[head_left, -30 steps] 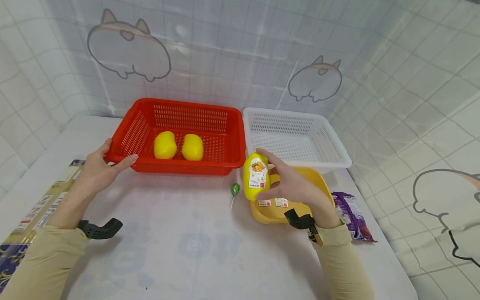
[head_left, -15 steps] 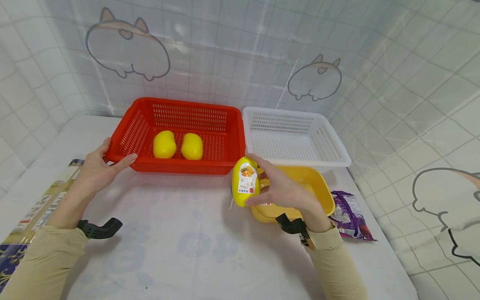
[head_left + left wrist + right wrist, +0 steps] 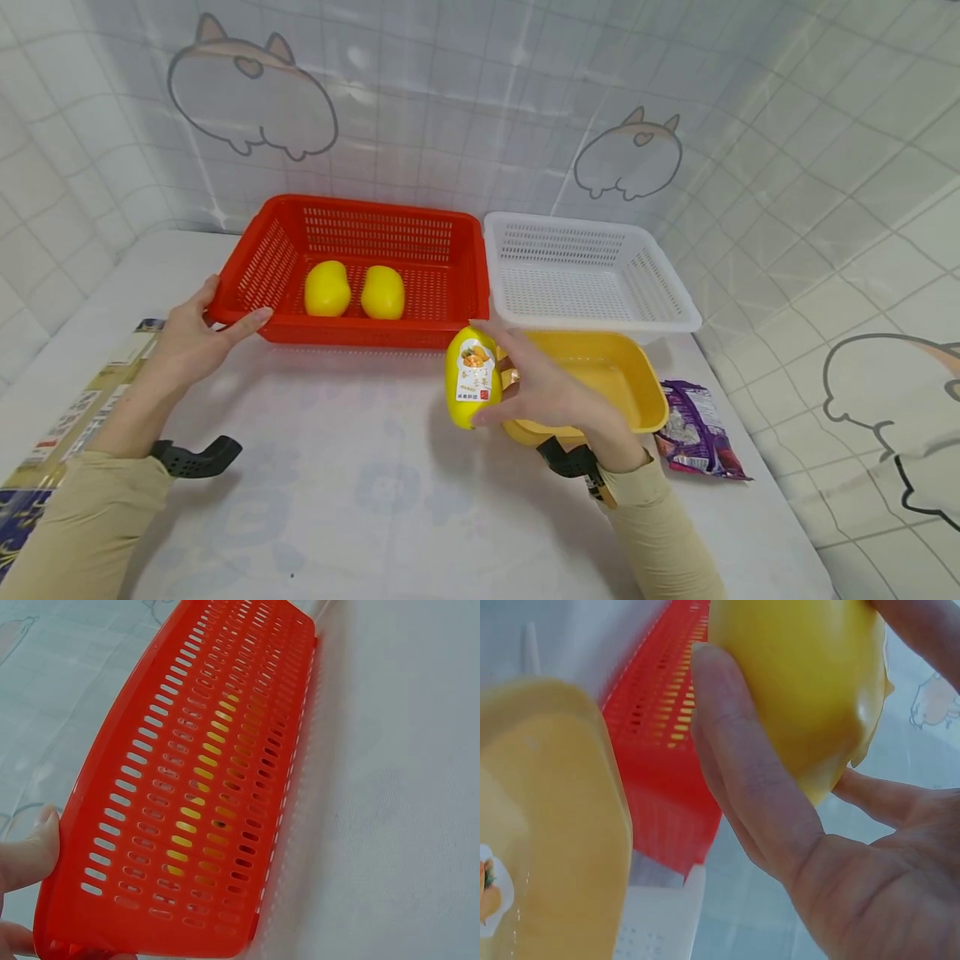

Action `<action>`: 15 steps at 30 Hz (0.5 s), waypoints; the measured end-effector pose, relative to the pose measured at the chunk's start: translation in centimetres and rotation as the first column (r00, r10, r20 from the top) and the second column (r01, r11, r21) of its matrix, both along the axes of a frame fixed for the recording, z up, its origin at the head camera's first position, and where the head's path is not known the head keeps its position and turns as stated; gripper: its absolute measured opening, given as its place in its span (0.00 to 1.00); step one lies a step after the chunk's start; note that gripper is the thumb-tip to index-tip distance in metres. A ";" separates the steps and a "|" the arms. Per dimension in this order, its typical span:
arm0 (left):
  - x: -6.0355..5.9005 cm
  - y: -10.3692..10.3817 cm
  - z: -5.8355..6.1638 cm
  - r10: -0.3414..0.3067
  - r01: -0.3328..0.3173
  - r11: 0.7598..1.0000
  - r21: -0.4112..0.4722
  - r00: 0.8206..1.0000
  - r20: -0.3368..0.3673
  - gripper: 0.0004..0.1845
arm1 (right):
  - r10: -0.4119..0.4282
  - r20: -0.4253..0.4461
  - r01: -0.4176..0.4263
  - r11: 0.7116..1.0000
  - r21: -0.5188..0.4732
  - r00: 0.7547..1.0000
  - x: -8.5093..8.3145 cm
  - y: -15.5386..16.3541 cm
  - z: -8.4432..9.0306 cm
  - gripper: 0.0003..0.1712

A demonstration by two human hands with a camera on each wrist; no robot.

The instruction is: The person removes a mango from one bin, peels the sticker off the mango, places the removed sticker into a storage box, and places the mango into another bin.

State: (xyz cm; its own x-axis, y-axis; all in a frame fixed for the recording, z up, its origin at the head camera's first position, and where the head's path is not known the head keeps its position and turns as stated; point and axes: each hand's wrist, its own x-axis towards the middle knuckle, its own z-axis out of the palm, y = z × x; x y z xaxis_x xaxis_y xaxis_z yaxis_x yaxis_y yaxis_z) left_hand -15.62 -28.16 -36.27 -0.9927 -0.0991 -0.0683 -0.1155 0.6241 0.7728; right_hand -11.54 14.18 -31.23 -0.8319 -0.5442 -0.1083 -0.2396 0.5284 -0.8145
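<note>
In the head view, my right hand [image 3: 551, 390] holds a yellow plastic mango [image 3: 462, 383] with a printed label. The mango hangs over the front rim of the red basket [image 3: 360, 331], left of the yellow bin [image 3: 648, 400]. In the right wrist view, my fingers [image 3: 742, 750] and thumb wrap round the smooth yellow mango [image 3: 795, 675]. My left hand [image 3: 187, 342] grips the red basket's front left corner, thumb along the rim. Two more yellow mangoes, a left one [image 3: 327, 289] and a right one [image 3: 383, 293], lie inside the basket; their yellow shows through its slots in the left wrist view.
A white basket [image 3: 592, 321] stands right of the red one, against the back wall. Beside the yellow bin lies a purple snack packet [image 3: 697, 429]. A long printed box [image 3: 82, 408] lies at the left. A thin white stick [image 3: 530, 649] shows in the right wrist view.
My right hand has carried the mango left and toward me, away from above the yellow bin. In the head view it now covers the green lollipop. My left hand stays on the red basket.
</note>
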 end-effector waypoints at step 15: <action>-0.1 -0.1 0.0 0.003 -0.003 1.000 -0.012 1.000 0.011 0.57 | 0.092 -0.003 -0.091 0.988 0.122 0.996 0.8 -2.6 -2.5 0.63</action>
